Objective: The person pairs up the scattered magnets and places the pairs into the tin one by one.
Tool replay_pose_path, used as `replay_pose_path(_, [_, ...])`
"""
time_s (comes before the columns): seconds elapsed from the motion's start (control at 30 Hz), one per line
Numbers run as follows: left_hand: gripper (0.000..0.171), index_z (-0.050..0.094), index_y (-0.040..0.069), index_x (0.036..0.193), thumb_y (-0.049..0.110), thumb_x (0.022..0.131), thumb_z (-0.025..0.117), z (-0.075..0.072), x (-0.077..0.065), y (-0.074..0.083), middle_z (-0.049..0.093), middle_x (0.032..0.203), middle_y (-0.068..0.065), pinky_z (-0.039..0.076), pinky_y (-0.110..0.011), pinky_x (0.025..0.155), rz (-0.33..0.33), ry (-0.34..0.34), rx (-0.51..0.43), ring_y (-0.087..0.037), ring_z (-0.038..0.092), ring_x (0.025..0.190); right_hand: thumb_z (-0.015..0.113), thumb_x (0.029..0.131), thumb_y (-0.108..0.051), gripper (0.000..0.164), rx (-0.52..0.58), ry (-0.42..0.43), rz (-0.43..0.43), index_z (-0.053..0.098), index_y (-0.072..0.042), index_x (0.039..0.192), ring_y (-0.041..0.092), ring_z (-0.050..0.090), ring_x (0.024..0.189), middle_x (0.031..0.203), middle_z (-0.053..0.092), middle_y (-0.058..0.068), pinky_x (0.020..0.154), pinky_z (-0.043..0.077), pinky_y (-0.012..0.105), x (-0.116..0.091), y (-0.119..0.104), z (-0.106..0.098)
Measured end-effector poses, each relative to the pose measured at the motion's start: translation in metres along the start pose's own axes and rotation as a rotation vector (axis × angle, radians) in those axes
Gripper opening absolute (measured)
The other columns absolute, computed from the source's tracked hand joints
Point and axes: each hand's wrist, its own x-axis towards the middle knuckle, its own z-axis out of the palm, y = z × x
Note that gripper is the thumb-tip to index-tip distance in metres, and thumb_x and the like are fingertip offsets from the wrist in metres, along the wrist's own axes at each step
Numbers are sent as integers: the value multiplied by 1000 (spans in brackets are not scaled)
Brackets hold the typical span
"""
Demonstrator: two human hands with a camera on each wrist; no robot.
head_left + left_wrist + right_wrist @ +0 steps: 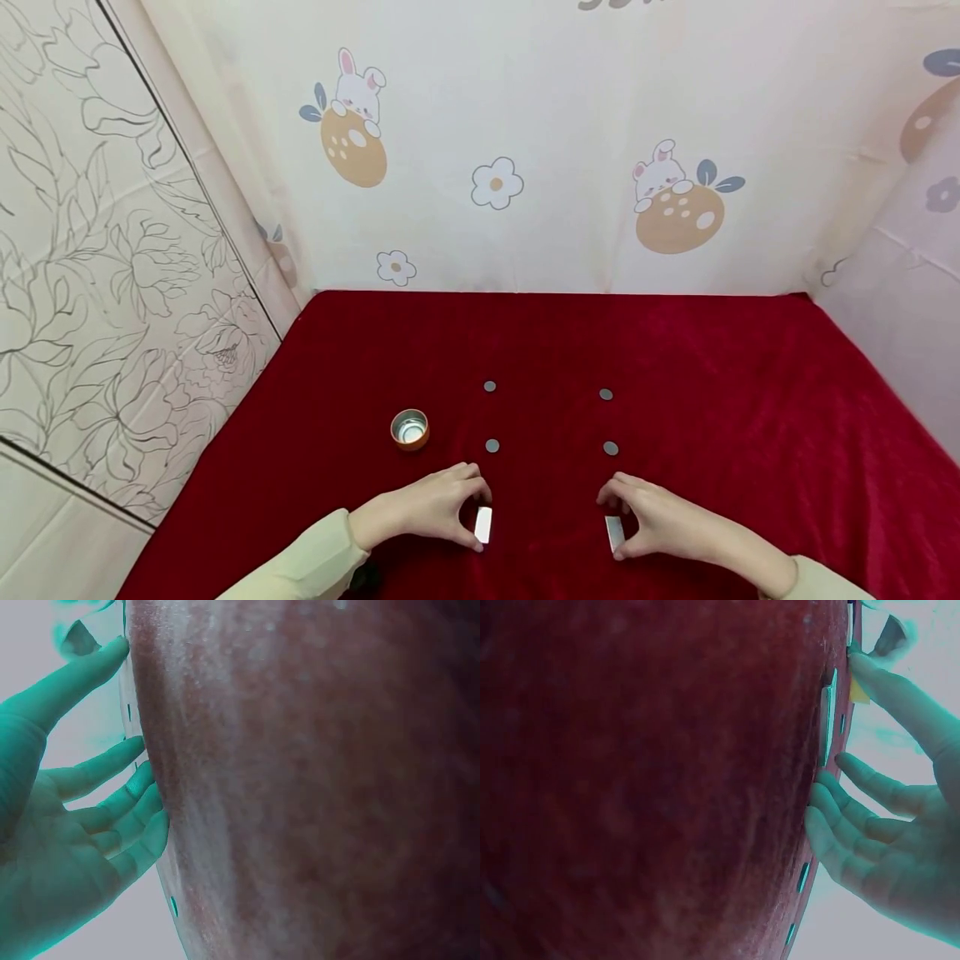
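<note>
On the red cloth (pixel 547 367) lie two small flat rectangular pieces, pale and shiny. The left piece (pixel 483 525) sits between the thumb and fingers of my left hand (pixel 444 506). In the left wrist view that hand's thumb and fingers (pixel 124 754) are spread apart at the cloth, and the piece does not show. My right hand (pixel 654 518) is arched around the right piece (pixel 615 533), with thumb and fingertips near its ends. In the right wrist view this piece (pixel 827 724) lies flat, the fingers loosely bent beside it.
Beyond the hands lie several flat grey discs, two at left, near (pixel 492 446) and far (pixel 490 387), two at right, near (pixel 611 448) and far (pixel 606 394). A small round orange tin (pixel 409 444) with a silvery inside stands at left. Patterned curtains (pixel 570 208) enclose the table.
</note>
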Motion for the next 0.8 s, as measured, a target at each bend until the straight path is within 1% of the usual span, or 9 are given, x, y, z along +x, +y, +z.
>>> replay_pose_path(0.17, [43,55,16,95,42,66,74,3,2,0,43,83,12,35,-8,67,0,4,18,0,38,78,78,61,-20,40,-52,5,-4,51,-12,90,1,42,73,85,43,-12,60,40,18,1,2,3])
replay_pose_path(0.3, [39,55,17,92,39,67,74,4,3,2,42,81,13,35,-9,65,-18,-1,14,0,37,75,78,57,-13,39,-68,2,20,50,-13,84,-1,39,67,80,41,-12,56,38,16,1,0,4])
replay_pose_path(0.4, [36,55,17,90,36,67,74,5,4,3,41,78,13,34,-9,63,-26,-3,14,1,37,73,76,56,-8,37,-98,12,11,49,-13,81,-2,37,64,78,40,-12,54,37,15,2,-2,6])
replay_pose_path(0.5, [33,56,16,87,33,66,74,5,5,5,41,76,13,33,-8,61,-18,8,24,1,37,71,73,54,-5,35,-151,35,-8,49,-13,79,-3,36,64,77,40,-13,54,36,15,1,-4,7])
replay_pose_path(0.6, [32,57,15,85,32,64,74,5,6,6,41,74,13,32,-8,60,-1,23,58,1,36,69,71,53,-4,34,-183,45,-14,49,-14,78,-3,36,65,76,39,-14,55,36,15,2,-6,7])
replay_pose_path(0.67, [31,57,15,84,32,64,74,5,7,7,40,73,13,31,-8,58,10,27,81,1,36,67,70,53,-4,34,-182,43,-15,49,-14,78,-3,36,65,76,39,-14,55,37,15,3,-6,8])
replay_pose_path(0.8, [31,57,16,83,32,64,74,6,9,6,40,73,13,30,-7,57,20,33,88,2,35,66,69,55,-4,33,-138,29,-16,49,-15,78,-3,37,64,75,40,-15,54,37,14,5,-6,9])
